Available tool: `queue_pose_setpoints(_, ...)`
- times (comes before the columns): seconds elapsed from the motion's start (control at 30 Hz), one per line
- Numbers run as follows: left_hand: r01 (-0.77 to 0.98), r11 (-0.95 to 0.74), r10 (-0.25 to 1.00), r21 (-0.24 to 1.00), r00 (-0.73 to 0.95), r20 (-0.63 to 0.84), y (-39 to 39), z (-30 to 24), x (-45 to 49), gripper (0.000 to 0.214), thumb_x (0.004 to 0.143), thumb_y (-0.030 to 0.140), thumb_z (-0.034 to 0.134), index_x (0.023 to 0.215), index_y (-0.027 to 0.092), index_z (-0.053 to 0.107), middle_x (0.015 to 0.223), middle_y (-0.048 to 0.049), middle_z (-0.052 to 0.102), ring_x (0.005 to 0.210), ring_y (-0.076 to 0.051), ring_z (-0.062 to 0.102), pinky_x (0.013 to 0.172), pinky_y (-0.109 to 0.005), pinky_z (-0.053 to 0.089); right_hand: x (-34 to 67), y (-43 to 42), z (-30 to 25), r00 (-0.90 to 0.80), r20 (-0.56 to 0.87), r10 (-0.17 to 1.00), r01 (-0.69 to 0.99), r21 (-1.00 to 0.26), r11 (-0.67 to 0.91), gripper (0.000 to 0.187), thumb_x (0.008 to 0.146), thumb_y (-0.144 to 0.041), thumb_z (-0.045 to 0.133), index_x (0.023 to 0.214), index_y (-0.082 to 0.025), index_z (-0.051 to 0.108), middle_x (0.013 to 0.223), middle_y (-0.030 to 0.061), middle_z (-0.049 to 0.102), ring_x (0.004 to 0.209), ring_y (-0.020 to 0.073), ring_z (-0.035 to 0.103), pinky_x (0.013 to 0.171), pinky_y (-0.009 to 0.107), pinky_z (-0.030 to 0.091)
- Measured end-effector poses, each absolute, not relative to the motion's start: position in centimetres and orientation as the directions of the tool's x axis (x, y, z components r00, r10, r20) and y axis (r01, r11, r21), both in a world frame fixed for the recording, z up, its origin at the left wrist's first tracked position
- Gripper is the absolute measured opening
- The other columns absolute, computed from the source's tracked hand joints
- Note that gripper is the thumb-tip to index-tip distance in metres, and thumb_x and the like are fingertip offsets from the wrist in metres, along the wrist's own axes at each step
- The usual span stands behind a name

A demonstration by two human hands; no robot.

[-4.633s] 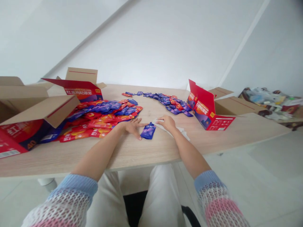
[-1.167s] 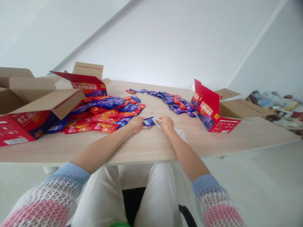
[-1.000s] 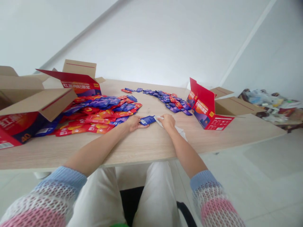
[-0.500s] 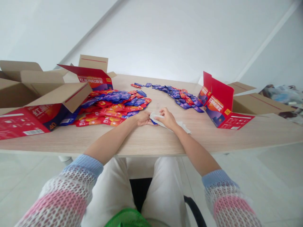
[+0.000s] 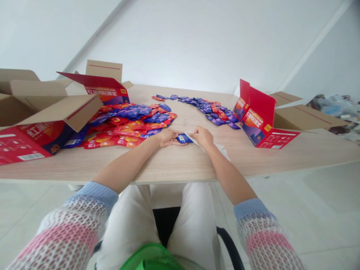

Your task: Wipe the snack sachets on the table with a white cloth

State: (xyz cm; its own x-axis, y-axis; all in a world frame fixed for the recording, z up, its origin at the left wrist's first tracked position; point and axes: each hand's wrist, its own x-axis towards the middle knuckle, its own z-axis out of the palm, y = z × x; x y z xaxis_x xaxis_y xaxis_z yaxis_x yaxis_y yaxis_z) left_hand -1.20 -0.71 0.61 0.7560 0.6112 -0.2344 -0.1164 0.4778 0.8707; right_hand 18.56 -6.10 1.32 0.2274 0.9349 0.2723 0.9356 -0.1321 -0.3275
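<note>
My left hand lies on the wooden table with its fingers closed on a small blue sachet. My right hand is just to its right, fingers curled on a white cloth that touches the sachet's right end. A large heap of red and blue sachets spreads out directly left of my left hand.
Open cardboard and red printed boxes stand at the left. A second scatter of sachets lies at the back centre. An open red box and brown cartons sit at the right. A green object shows at my lap.
The blue sachet lay flat between my hands at first; my left hand has since picked it up and holds it against the cloth. My view has shifted a little.
</note>
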Motion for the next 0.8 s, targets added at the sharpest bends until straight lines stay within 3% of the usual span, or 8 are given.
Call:
queue_pose_setpoints(0.17, -0.1, 0.494, 0.629, 0.864, 0.727, -0.276, -1.0, 0.9, -1.0, 0.036, 0.092, 0.004, 0.027, 0.116, -0.002, 0.053, 0.096, -0.0238, 0.067, 0.091, -0.026, 0.068, 0.088, -0.041, 0.052, 21.3, -5.5, 1.2, 0.317, 0.196, 0.928, 0.924, -0.287, -0.254, 0.032, 0.07, -0.055, 0.067, 0.077, -0.024, 0.065, 0.082, 0.0049, 0.068, 0.078, 0.0204, 0.061, 0.064, 0.028, 0.04)
queue_pose_setpoints(0.33, -0.101, 0.518, 0.627, 0.849, 0.72, -0.297, -1.0, 1.1, -1.0, 0.038, 0.091, 0.002, 0.028, 0.122, -0.003, 0.05, 0.099, -0.0244, 0.067, 0.091, -0.026, 0.068, 0.085, -0.039, 0.053, 23.2, -5.0, 0.7, 0.429, 0.261, 0.865, 0.877, -0.35, -0.329, 0.031, 0.067, -0.053, 0.07, 0.074, -0.023, 0.065, 0.079, 0.0047, 0.066, 0.075, 0.0204, 0.06, 0.064, 0.029, 0.039)
queue_pose_setpoints(0.47, -0.106, 0.54, 0.618, 0.835, 0.723, -0.307, -0.9, 1.3, -1.1, 0.039, 0.09, 0.001, 0.029, 0.123, -0.004, 0.048, 0.1, -0.0249, 0.066, 0.091, -0.026, 0.068, 0.085, -0.039, 0.053, 21.7, -5.3, 1.2, 0.354, 0.431, 0.83, 0.862, -0.495, -0.111, 0.033, 0.073, -0.054, 0.063, 0.083, -0.023, 0.066, 0.083, 0.0023, 0.065, 0.075, 0.018, 0.058, 0.063, 0.026, 0.039)
queue_pose_setpoints(0.6, -0.093, 0.538, 0.601, 0.838, 0.74, -0.303, -0.7, 1.3, -1.1, 0.035, 0.09, 0.002, 0.031, 0.119, -0.002, 0.052, 0.097, -0.0228, 0.067, 0.089, -0.026, 0.068, 0.083, -0.038, 0.054, 18.8, -6.1, 1.6, 0.157, 0.549, 0.821, 0.846, -0.504, 0.175, 0.036, 0.079, -0.054, 0.056, 0.089, -0.02, 0.065, 0.082, 0.0017, 0.064, 0.076, 0.0164, 0.056, 0.067, 0.025, 0.039)
queue_pose_setpoints(0.7, -0.086, 0.526, 0.615, 0.846, 0.725, -0.308, -0.5, 1.0, -0.9, 0.032, 0.088, -0.001, 0.034, 0.112, 0.0, 0.055, 0.092, -0.0196, 0.069, 0.084, -0.023, 0.069, 0.082, -0.038, 0.054, 17.2, -6.5, 1.5, -0.012, 0.469, 0.883, 0.831, -0.487, 0.27, 0.034, 0.078, -0.052, 0.057, 0.089, -0.021, 0.066, 0.083, 0.0009, 0.065, 0.077, 0.0164, 0.057, 0.068, 0.024, 0.04)
queue_pose_setpoints(0.8, -0.106, 0.53, 0.659, 0.842, 0.676, -0.329, -0.3, 0.7, -0.7, 0.032, 0.086, -0.004, 0.033, 0.108, 0.001, 0.056, 0.087, -0.0169, 0.069, 0.079, -0.021, 0.07, 0.081, -0.037, 0.055, 16.7, -6.4, 1.2, -0.076, 0.354, 0.932, 0.837, -0.485, 0.253, 0.03, 0.078, -0.051, 0.059, 0.088, -0.024, 0.067, 0.086, 0.0001, 0.067, 0.082, 0.0175, 0.06, 0.069, 0.024, 0.04)
